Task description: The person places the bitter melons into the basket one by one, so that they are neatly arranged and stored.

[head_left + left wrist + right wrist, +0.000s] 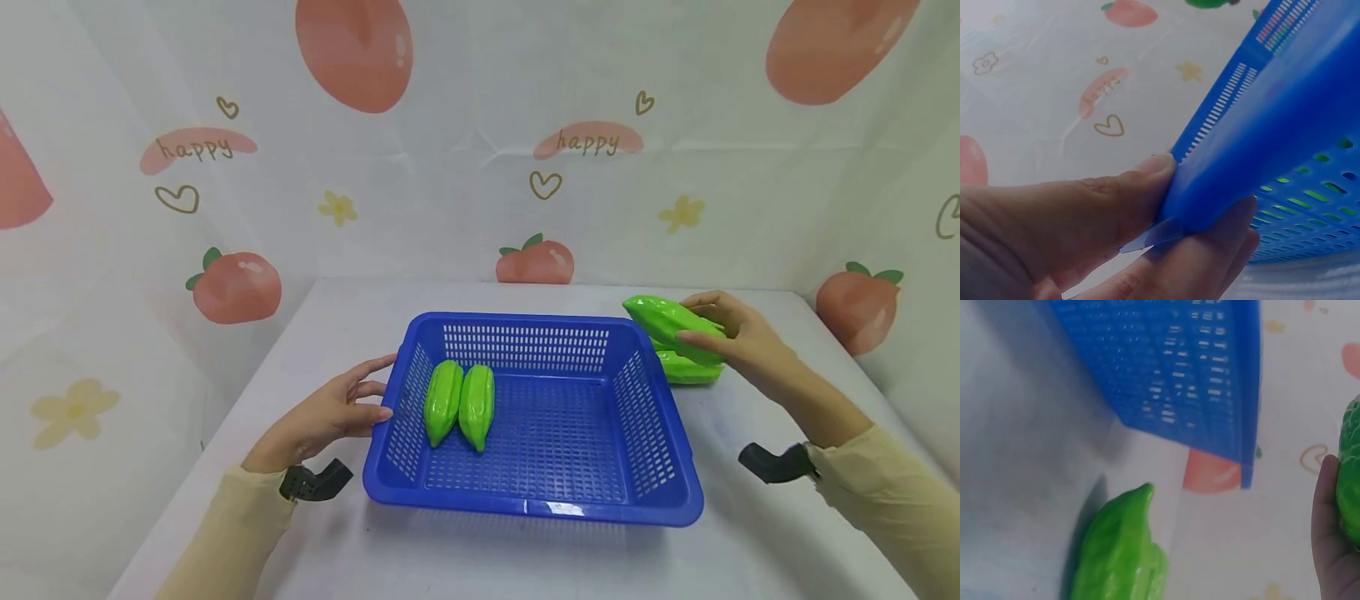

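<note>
A blue plastic basket [525,507] stands on the table, two green bitter gourds [444,402] lying side by side at its left end. My left hand [330,417] grips the basket's left rim [1210,187], thumb on one side and fingers on the other. Beyond the right rim, my right hand [723,333] holds another bitter gourd [667,321] between thumb and fingers, its tip pointing left. In the right wrist view, that bumpy gourd [1350,475] is partly cut off by the frame edge. Below it, more green gourds [688,368] lie on the table, partly hidden.
The white table [337,550] meets a white cloth backdrop [450,208] printed with peaches, hearts and flowers. The basket's raised slotted right wall [647,421] stands between its inside and the gourds on the right. A black wrist mount [776,462] sits on each forearm.
</note>
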`<state>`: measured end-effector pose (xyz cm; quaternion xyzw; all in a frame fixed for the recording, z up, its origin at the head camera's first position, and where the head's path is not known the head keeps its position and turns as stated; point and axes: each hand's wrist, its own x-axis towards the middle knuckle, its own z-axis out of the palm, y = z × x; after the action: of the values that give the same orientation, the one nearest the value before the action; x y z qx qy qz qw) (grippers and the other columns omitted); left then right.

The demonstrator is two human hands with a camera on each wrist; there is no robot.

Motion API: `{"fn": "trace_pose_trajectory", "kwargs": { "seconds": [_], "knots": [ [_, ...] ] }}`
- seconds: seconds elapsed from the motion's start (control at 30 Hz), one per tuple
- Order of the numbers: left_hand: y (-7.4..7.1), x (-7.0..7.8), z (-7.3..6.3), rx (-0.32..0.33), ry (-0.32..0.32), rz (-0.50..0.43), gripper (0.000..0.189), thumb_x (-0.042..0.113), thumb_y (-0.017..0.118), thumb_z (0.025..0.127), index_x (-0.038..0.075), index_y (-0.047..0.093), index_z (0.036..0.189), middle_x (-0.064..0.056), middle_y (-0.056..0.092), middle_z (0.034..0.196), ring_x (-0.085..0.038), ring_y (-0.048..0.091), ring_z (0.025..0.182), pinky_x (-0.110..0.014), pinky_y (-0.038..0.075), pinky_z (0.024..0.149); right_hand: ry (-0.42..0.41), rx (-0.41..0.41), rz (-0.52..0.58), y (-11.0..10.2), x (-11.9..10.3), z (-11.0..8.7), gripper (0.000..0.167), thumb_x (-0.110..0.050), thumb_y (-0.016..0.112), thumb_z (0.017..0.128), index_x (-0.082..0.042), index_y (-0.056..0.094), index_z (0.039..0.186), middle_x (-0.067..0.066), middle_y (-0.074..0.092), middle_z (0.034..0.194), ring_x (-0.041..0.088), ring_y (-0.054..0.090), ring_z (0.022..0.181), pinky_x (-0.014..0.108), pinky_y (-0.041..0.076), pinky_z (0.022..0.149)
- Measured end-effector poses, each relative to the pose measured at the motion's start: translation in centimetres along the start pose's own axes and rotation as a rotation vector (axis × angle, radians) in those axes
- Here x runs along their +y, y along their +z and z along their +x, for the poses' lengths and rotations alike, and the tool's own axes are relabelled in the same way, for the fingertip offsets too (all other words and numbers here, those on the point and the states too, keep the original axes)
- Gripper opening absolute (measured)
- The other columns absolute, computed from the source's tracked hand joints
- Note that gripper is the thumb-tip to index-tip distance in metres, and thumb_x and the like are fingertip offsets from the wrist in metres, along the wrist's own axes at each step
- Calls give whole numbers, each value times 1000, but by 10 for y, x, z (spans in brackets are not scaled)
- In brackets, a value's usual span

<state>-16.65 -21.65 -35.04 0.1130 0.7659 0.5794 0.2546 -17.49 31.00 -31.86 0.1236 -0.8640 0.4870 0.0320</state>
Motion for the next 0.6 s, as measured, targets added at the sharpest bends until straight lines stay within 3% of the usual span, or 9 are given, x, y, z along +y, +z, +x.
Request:
{"fn": "trace_pose_trajectory", "kwargs": {
  "seconds": [0.13, 0.37, 0.6],
  "knots": [
    [1, 1, 0, 2, -4, 9, 85, 16, 69, 89, 19, 16, 155, -24, 53, 128, -30, 69, 100, -45, 56, 89, -6, -53, -52, 6, -11, 8, 36, -17, 63, 94, -18, 53, 129, -11, 50, 120, 4, 49, 106, 11, 46, 80],
    [1, 1, -1, 0, -4, 15, 87, 17, 70, 89, 18, 14, 156, -27, 49, 134, -31, 68, 101, -46, 55, 89, -42, -201, 3, 25, -34, 25, 42, -16, 65, 92, -13, 51, 131, 9, 55, 113, 14, 62, 91, 22, 54, 78],
    [1, 1, 0, 6, -13, 19, 86, 17, 70, 89, 19, 16, 155, -24, 52, 130, -30, 69, 101, -45, 55, 89, -70, -300, 68, 53, -45, 44, 53, -12, 72, 86, -9, 46, 132, 14, 59, 113, 21, 65, 97, 27, 57, 81]
  ]
}}
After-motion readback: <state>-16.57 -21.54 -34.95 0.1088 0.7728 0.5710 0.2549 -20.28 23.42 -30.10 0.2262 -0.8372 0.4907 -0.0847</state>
